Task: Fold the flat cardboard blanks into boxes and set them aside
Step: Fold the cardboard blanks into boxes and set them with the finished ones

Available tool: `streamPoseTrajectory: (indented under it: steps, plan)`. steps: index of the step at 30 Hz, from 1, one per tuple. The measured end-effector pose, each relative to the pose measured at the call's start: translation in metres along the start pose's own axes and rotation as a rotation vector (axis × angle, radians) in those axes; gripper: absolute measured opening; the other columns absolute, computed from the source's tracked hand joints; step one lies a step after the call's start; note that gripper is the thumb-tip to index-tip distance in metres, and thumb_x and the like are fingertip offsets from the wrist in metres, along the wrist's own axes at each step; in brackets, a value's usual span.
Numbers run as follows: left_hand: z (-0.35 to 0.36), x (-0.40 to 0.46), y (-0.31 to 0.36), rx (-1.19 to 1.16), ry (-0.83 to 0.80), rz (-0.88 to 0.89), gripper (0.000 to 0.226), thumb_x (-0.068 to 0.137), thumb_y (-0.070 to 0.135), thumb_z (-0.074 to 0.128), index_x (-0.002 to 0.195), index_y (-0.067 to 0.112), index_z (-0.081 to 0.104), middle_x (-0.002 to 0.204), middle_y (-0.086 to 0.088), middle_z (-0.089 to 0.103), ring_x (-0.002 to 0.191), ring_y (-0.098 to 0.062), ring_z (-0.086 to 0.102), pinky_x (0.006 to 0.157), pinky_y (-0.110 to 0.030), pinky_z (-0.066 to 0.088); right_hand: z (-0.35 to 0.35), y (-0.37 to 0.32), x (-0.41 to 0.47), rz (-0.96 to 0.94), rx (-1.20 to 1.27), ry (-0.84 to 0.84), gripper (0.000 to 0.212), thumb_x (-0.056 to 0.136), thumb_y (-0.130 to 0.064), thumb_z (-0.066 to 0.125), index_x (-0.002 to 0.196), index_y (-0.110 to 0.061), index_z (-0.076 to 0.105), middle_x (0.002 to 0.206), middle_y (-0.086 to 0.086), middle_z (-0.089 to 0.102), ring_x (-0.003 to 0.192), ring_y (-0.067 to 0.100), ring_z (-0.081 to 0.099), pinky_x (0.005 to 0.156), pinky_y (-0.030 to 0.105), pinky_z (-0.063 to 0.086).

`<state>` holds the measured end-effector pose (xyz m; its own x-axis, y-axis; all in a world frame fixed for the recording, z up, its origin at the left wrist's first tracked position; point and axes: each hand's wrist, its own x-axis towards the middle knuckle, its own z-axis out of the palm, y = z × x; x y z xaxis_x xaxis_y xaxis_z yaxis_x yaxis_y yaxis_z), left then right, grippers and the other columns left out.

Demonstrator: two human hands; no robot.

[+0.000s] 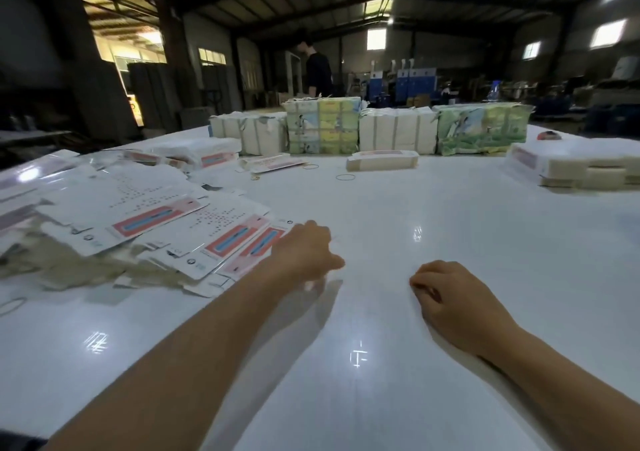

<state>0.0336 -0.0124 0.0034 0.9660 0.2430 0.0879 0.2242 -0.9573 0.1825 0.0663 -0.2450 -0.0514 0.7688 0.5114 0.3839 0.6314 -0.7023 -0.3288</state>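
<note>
A loose heap of flat cardboard blanks [145, 222], white with pink and blue printed bars, spreads over the left of the white table [450, 242]. My left hand [304, 249] reaches to the heap's right edge; its fingers lie on or just over the nearest blank [256, 246], and whether they grip it is hidden. My right hand [450, 298] rests on the bare table near the middle, fingers loosely curled, holding nothing. One folded box [382, 160] lies farther back at the centre. Another folded box [273, 163] lies to its left.
Bundled stacks of blanks [398, 130] line the far edge, and a further stack [581, 170] sits at the right. Rubber bands [345, 177] lie loose near the centre. A person in dark clothes [317, 69] stands beyond the table in a dim warehouse.
</note>
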Motion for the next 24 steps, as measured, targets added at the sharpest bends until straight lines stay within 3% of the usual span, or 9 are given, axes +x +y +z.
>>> streamPoseTrajectory:
  steps: [3, 5, 8, 11, 13, 15, 18, 22, 24]
  plan:
    - [-0.009, 0.006, -0.049, 0.112, -0.09, -0.278, 0.09, 0.069, 0.068, 0.066, 0.134, 0.012, 0.039, 0.139, -0.012, 0.037, 0.127, -0.029, 0.033, 0.099, -0.041, 0.038, 0.0, -0.002, 0.0, -0.001, 0.009, -0.002, 0.024, 0.096, -0.018, 0.047, 0.1, -0.015, 0.071, 0.113, -0.01, 0.06, 0.105, 0.011, 0.047, 0.085, 0.024, 0.038]
    - [-0.009, 0.009, -0.069, 0.048, -0.134, -0.358, 0.099, 0.062, 0.074, 0.067, 0.133, 0.01, 0.04, 0.133, -0.012, 0.044, 0.114, -0.026, 0.044, 0.085, -0.034, 0.042, -0.001, -0.004, 0.0, 0.002, 0.007, -0.005, 0.024, 0.095, -0.018, 0.048, 0.101, -0.016, 0.071, 0.113, -0.011, 0.06, 0.105, 0.011, 0.047, 0.085, 0.024, 0.038]
    - [-0.011, 0.011, -0.076, -0.092, -0.157, -0.422, 0.1, 0.059, 0.069, 0.073, 0.131, 0.007, 0.04, 0.12, -0.008, 0.05, 0.094, -0.021, 0.049, 0.071, -0.03, 0.04, -0.001, -0.005, 0.0, 0.009, -0.007, -0.015, 0.024, 0.095, -0.018, 0.048, 0.1, -0.015, 0.071, 0.112, -0.01, 0.06, 0.105, 0.012, 0.047, 0.084, 0.025, 0.038]
    - [-0.011, 0.012, -0.071, -0.232, -0.127, -0.433, 0.104, 0.064, 0.054, 0.08, 0.138, 0.004, 0.027, 0.129, -0.013, 0.049, 0.104, -0.027, 0.052, 0.069, -0.03, 0.039, -0.001, -0.006, -0.001, 0.016, -0.009, -0.014, 0.023, 0.095, -0.017, 0.048, 0.099, -0.014, 0.071, 0.111, -0.009, 0.061, 0.105, 0.013, 0.048, 0.084, 0.026, 0.039]
    - [-0.011, 0.01, -0.066, -0.287, -0.057, -0.387, 0.089, 0.07, 0.042, 0.08, 0.134, 0.01, 0.029, 0.121, -0.011, 0.053, 0.096, -0.024, 0.054, 0.062, -0.03, 0.039, 0.0, -0.007, -0.003, 0.015, -0.005, -0.014, 0.022, 0.094, -0.017, 0.049, 0.098, -0.014, 0.071, 0.109, -0.009, 0.061, 0.103, 0.012, 0.047, 0.083, 0.026, 0.039]
    - [-0.012, 0.008, -0.056, -0.337, 0.005, -0.281, 0.055, 0.076, 0.037, 0.076, 0.115, 0.021, 0.041, 0.101, -0.002, 0.056, 0.08, -0.015, 0.054, 0.055, -0.027, 0.036, -0.001, -0.008, -0.003, 0.018, 0.004, -0.017, 0.022, 0.094, -0.017, 0.049, 0.097, -0.015, 0.071, 0.109, -0.009, 0.061, 0.102, 0.012, 0.047, 0.082, 0.025, 0.038]
    - [-0.015, 0.003, -0.027, -0.576, -0.043, -0.101, 0.023, 0.084, 0.034, 0.069, 0.099, 0.033, 0.052, 0.09, 0.006, 0.057, 0.079, -0.01, 0.057, 0.063, -0.026, 0.044, -0.003, -0.008, -0.001, 0.019, 0.031, -0.047, 0.024, 0.094, -0.015, 0.049, 0.102, -0.015, 0.071, 0.11, -0.006, 0.061, 0.105, 0.016, 0.05, 0.084, 0.024, 0.038]
    - [-0.012, -0.009, 0.024, -0.654, -0.092, 0.121, 0.017, 0.088, 0.035, 0.064, 0.103, 0.037, 0.058, 0.082, 0.008, 0.064, 0.065, -0.004, 0.063, 0.053, -0.018, 0.043, -0.013, -0.006, 0.003, 0.192, 0.256, 0.027, 0.027, 0.092, -0.009, 0.053, 0.114, -0.012, 0.068, 0.115, -0.004, 0.064, 0.106, 0.014, 0.057, 0.091, 0.017, 0.037]
    - [-0.007, -0.016, 0.047, -0.667, -0.132, 0.179, 0.012, 0.09, 0.036, 0.061, 0.097, 0.044, 0.055, 0.081, 0.012, 0.064, 0.062, -0.002, 0.065, 0.046, -0.01, 0.042, -0.019, -0.004, 0.001, 0.324, 0.513, 0.056, 0.025, 0.085, -0.002, 0.059, 0.107, -0.007, 0.07, 0.11, 0.001, 0.069, 0.099, 0.018, 0.063, 0.093, 0.033, 0.05]
